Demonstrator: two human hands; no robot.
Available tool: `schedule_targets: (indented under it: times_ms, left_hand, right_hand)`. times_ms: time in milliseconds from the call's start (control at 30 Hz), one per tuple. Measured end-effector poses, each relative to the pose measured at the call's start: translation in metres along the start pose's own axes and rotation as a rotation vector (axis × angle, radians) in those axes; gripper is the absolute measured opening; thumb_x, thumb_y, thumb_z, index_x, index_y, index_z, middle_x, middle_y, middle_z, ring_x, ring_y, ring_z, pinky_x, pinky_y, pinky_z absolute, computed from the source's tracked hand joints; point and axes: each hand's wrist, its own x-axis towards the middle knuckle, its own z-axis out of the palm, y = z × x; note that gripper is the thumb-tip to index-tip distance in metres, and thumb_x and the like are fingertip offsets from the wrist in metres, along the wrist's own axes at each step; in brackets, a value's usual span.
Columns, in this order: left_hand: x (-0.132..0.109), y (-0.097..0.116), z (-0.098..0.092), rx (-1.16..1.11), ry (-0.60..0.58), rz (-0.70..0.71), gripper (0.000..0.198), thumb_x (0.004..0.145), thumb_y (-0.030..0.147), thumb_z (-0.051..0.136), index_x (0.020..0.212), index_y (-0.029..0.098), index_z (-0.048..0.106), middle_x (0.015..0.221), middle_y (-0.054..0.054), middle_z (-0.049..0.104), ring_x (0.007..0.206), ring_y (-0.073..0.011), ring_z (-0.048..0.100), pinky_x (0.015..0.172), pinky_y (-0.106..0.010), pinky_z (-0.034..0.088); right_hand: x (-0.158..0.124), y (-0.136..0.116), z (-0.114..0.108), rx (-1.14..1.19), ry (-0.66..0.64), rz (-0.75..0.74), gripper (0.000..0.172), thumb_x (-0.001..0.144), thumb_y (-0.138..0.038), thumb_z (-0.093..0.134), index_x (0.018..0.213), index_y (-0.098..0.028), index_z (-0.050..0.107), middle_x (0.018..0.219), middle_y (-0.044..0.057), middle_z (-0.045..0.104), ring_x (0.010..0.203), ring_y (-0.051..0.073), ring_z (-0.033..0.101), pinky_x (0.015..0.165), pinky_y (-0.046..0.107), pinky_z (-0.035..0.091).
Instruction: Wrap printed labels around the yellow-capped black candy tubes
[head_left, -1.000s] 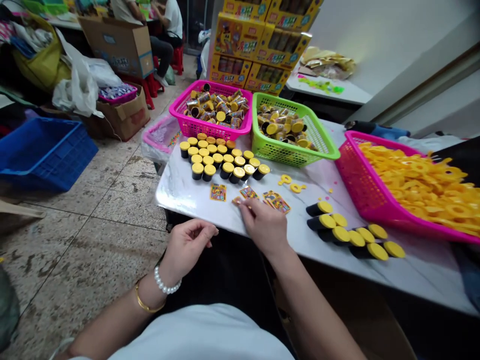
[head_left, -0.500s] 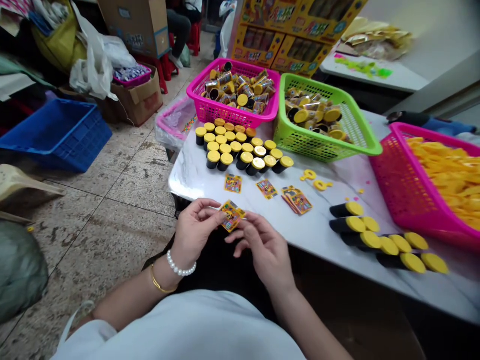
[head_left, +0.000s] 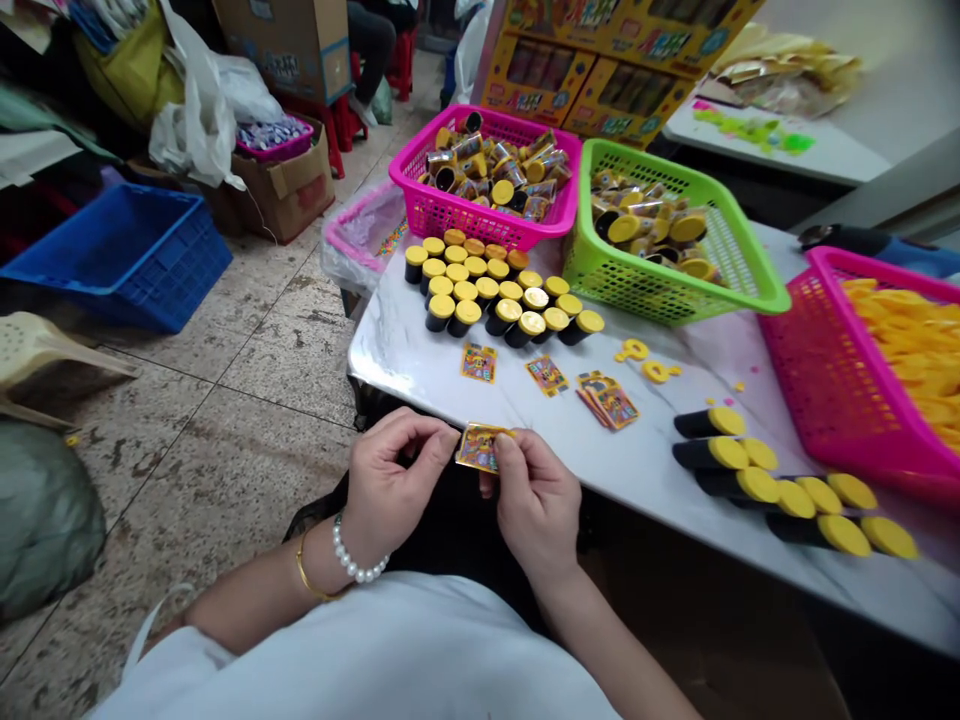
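Over my lap, just off the table edge, a small yellow printed sticker (head_left: 477,449) is held out flat. My right hand (head_left: 536,490) is closed on its right side, thumb on top. The thumb and forefinger of my left hand (head_left: 397,475) pinch together at its left edge. On the table in front lie two single stickers, a left one (head_left: 478,363) and a middle one (head_left: 547,375), beside a small stack of stickers (head_left: 609,400). Behind them stand several black tubs with yellow lids (head_left: 504,310).
Further tubs (head_left: 712,453) lie on their sides at the right. Two yellow key-shaped pieces (head_left: 658,371) rest mid-table. A pink basket (head_left: 480,225) and a green basket (head_left: 675,300) hold labelled tubs; another pink basket (head_left: 802,350) holds yellow pieces. A blue crate (head_left: 150,270) stands on the floor.
My right hand has closed its fingers on the sticker's right side. The sticker has turned and moved slightly right, while my left hand's grip has shifted to its left edge.
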Motion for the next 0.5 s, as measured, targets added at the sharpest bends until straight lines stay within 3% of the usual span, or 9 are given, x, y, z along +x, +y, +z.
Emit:
schedule_targets:
  times_ms: [500]
  left_hand:
    - [0.0020,0.0015,-0.0058,-0.031,-0.005,-0.012,0.016,0.088,0.029,0.071,0.081,0.018,0.079,0.070,-0.003,0.068,0.064,-0.0130,0.057,0.059,-0.024,0.046]
  right_hand:
    - [0.0021,0.0066,0.0052,-0.187,0.022,-0.227,0.038,0.102,-0.035,0.050,0.067,-0.022,0.052,0.058,-0.003,0.053,0.053,0.012,0.050,0.053,0.027,0.041]
